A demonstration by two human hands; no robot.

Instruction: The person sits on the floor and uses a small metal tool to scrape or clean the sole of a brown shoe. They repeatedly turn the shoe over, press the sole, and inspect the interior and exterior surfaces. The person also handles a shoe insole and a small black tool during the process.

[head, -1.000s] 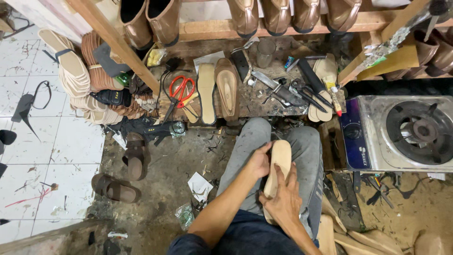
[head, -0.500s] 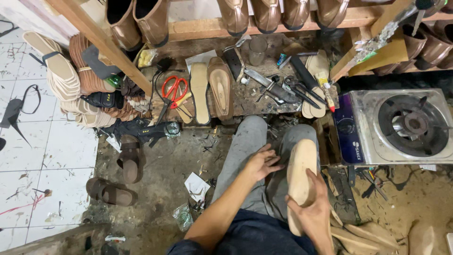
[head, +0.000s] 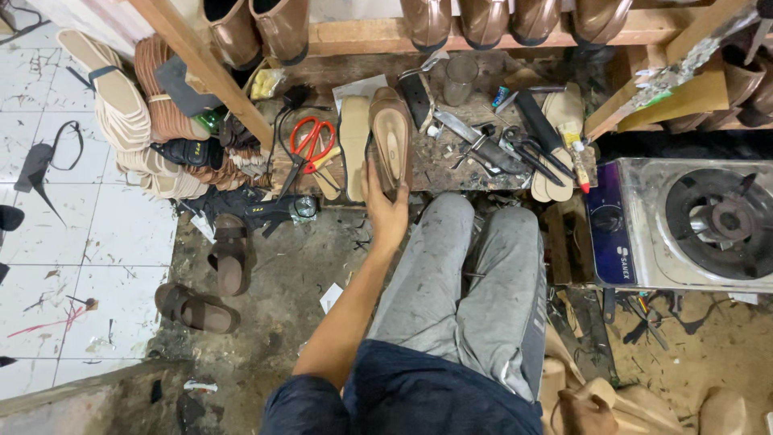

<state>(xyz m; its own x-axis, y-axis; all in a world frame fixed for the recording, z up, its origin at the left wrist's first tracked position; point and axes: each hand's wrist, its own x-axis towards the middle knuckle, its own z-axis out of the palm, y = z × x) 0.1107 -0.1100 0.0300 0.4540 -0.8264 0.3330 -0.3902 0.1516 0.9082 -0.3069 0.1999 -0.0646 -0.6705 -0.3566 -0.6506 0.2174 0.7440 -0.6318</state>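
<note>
My left hand [head: 385, 208] reaches forward to the low workbench [head: 451, 169] and closes around the near heel end of a brown shoe [head: 390, 129], thumb on its left side. A pale insole [head: 353, 145] lies flat just left of that shoe. My right hand [head: 581, 411] is low at the bottom right, resting among pale wooden soles [head: 644, 399] on the floor; its fingers are hidden. My legs in grey trousers [head: 475, 274] stretch out towards the bench.
Red scissors [head: 310, 141], knives and pliers [head: 499, 149] and a glass [head: 460, 76] clutter the bench. A gas stove [head: 684, 225] stands at the right. Stacked soles [head: 121, 113] and two brown sandals [head: 211, 282] lie at the left. Brown boots [head: 278, 28] hang above.
My left hand has left my lap and reached out to the brown shoe on the bench. My right hand has carried the pale sole down to the floor at my right.
</note>
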